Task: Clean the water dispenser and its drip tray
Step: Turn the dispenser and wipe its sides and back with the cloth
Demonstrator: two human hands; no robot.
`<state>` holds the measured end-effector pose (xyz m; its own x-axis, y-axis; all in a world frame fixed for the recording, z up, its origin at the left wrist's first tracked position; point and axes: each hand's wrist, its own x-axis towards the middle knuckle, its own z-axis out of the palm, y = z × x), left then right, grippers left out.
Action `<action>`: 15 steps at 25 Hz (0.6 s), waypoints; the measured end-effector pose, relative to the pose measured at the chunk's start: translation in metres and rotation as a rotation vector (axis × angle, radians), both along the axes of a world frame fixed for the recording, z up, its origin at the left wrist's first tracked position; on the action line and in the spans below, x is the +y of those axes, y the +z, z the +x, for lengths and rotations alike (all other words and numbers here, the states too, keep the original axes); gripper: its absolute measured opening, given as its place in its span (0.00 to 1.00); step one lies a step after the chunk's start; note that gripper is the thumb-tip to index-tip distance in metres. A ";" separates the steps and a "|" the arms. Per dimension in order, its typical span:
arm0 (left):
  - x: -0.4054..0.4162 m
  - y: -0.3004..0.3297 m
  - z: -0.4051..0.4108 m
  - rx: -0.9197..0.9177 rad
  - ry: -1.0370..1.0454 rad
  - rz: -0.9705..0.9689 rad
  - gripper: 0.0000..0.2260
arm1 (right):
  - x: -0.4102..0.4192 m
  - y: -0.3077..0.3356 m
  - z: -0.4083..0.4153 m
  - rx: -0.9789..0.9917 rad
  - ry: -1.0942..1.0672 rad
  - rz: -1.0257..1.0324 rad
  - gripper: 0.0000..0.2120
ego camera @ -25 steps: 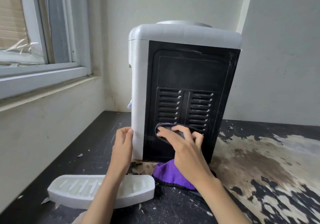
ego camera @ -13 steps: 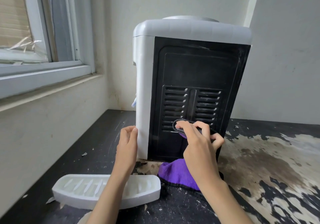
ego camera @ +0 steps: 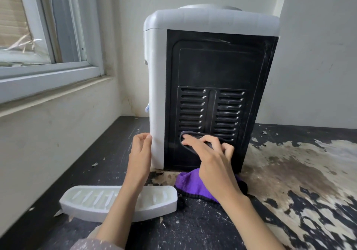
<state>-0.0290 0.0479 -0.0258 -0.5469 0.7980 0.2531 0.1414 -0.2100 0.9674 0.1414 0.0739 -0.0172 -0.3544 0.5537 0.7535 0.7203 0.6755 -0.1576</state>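
A water dispenser (ego camera: 210, 87) stands on a worn worktop (ego camera: 289, 182), back panel facing. The left hand (ego camera: 140, 153) rests flat against its corner; the right hand (ego camera: 210, 159) presses a purple cloth (ego camera: 191, 185) against the vents. The drip tray (ego camera: 92, 201) lies in front.

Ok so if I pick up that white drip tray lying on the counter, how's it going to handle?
The drip tray looks like thin moulded plastic, so probably light and stiff. It is long and shallow with a flat base, so unlikely to roll or tip. Its smooth walls may be slippery if wet; grip it at the middle, since lifting one end could let it swing.
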 end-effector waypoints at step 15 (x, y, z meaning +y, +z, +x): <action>0.001 0.000 -0.001 -0.018 -0.006 -0.017 0.11 | -0.004 -0.004 -0.017 0.159 -0.037 0.077 0.36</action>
